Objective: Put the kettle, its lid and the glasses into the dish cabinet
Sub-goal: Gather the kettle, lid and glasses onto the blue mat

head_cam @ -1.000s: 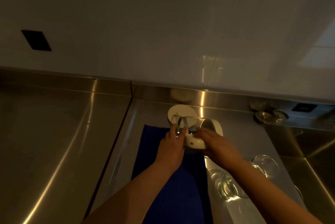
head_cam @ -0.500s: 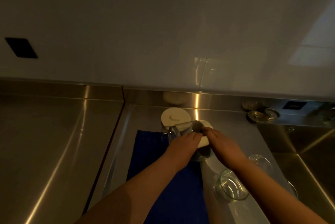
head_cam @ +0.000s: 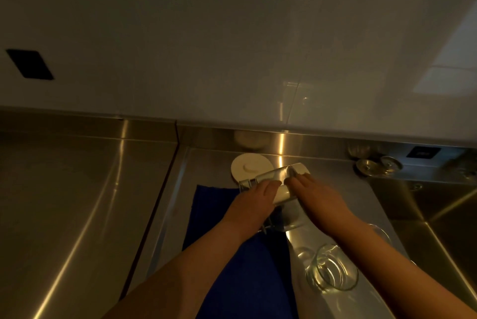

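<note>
A: Nearest, what do you count?
B: One clear round glass (head_cam: 333,274) upright on the steel counter (head_cam: 77,202), and the rim of a second glass (head_cam: 379,232) behind the right forearm. One blue cloth (head_cam: 232,280), woven, lies flat beside them.
A: And the hands?
B: The left hand (head_cam: 251,206) curls over the glass kettle (head_cam: 268,184), which lies tilted above the cloth; the right hand (head_cam: 320,200) grips its cream handle, fingers wrapped.
A: Farther back?
B: One round cream lid (head_cam: 251,167), flat on the counter by the wall, just behind the kettle.
</note>
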